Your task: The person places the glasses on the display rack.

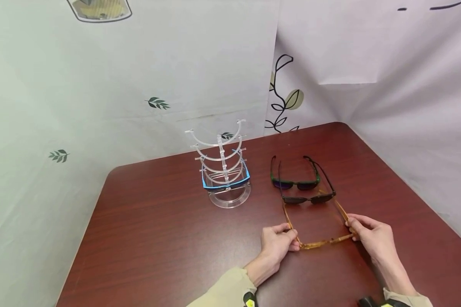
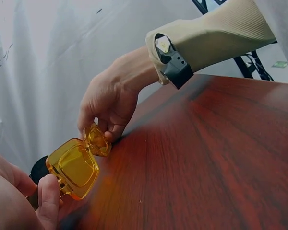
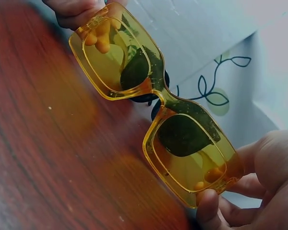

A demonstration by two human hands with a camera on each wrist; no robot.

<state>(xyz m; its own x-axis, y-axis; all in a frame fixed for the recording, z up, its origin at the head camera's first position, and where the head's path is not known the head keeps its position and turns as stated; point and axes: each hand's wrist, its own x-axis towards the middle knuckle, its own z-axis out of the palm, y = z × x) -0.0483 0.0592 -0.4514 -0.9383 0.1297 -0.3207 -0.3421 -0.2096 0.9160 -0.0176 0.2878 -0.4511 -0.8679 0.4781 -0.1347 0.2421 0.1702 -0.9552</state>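
Between both hands is a pair of yellow glasses (image 3: 156, 96) with clear amber frames and yellow lenses, its temples unfolded and pointing away from the person. My left hand (image 1: 278, 243) pinches the left hinge corner, thumb on the near side. At the opposite corner my right hand (image 1: 372, 236) grips the hinge between thumb and fingers. In the head view, black-framed sunglasses (image 1: 308, 199) lie just beyond, overlapping the tips of the yellow temples. Behind those sit green-framed sunglasses (image 1: 295, 184) with dark lenses.
A clear tiered display stand (image 1: 223, 160) stands left of the sunglasses, with blue-framed glasses (image 1: 226, 186) on its lowest tier. Everything is on a reddish-brown wooden table (image 1: 157, 238). White cloth (image 1: 215, 55) with leaf prints hangs behind the table.
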